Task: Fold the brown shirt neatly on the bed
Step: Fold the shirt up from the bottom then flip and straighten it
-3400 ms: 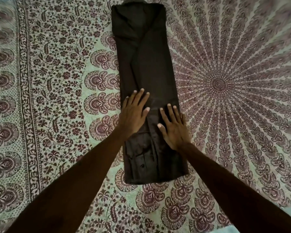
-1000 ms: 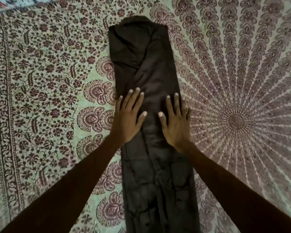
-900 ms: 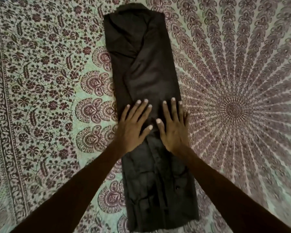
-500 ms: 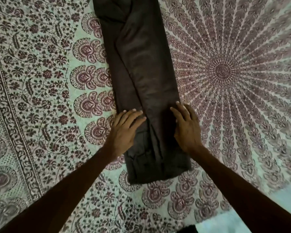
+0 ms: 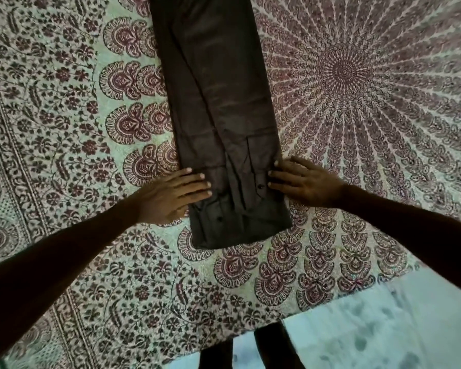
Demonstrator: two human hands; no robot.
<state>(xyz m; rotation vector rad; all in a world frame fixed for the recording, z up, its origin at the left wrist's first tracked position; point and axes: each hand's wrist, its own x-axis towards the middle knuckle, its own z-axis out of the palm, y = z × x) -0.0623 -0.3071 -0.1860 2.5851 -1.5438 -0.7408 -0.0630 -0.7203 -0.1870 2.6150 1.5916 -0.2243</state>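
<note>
The brown shirt [image 5: 218, 115] lies on the bed as a long narrow strip, sides folded in, its hem end nearest me and its collar end cut off by the top of the frame. My left hand [image 5: 171, 194] rests flat at the strip's left edge near the hem, fingertips on the cloth. My right hand [image 5: 304, 183] lies flat at the right edge, fingertips touching the fabric. Both hands have their fingers extended and hold nothing. Small buttons show on the lower part.
A patterned maroon-and-pale bedsheet [image 5: 357, 107] with a mandala design covers the bed. The bed's near edge [image 5: 290, 316] runs along the bottom right, with pale floor [image 5: 383, 328] beyond it. My legs [image 5: 266, 347] stand at that edge.
My hands slid down the strip toward the hem and apart, from the top surface to its left and right edges. The view tilted down, so the collar end left the frame.
</note>
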